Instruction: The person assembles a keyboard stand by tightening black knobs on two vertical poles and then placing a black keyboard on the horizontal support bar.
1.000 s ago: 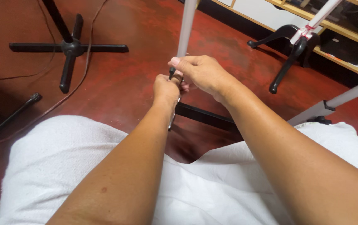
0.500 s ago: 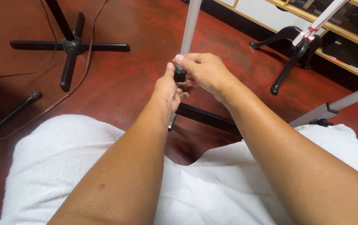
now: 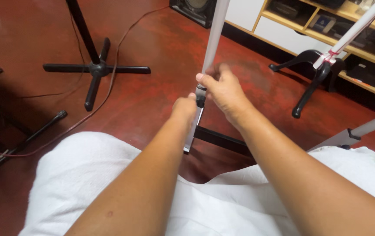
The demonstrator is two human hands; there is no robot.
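Grey metal tubing rises straight up the middle of the view: a slim pole (image 3: pixel 213 41) with a black clamp collar (image 3: pixel 201 97) partway down, gripped by a seated person's two bare hands. The right hand (image 3: pixel 226 92) wraps the pole at the collar, thumb laid across the front of the tube and fingers curled behind it, slightly blurred. The left hand (image 3: pixel 185 109) sits just below and beside it, closed on the paler lower section of the pole; its fingertips are turned away from the camera, so exactly how they press cannot be told. The pole's foot meets a flat black bar (image 3: pixel 220 140) lying on the floor between the person's knees, which are covered in soft, rumpled white cloth (image 3: pixel 87 175). The floor (image 3: pixel 152 52) is smooth, polished red concrete with a dull sheen. To the left stands a black stand (image 3: pixel 95 70) with four straight legs spread in a cross, a thin cable (image 3: pixel 109 87) trailing past it. To the right a second pale pole (image 3: pixel 349 35), bound with a red band, leans out of a curved black base (image 3: pixel 310 83). Light wooden shelves (image 3: pixel 362 48) line the far right wall, and a dark speaker box (image 3: pixel 194 8) sits at the top edge.
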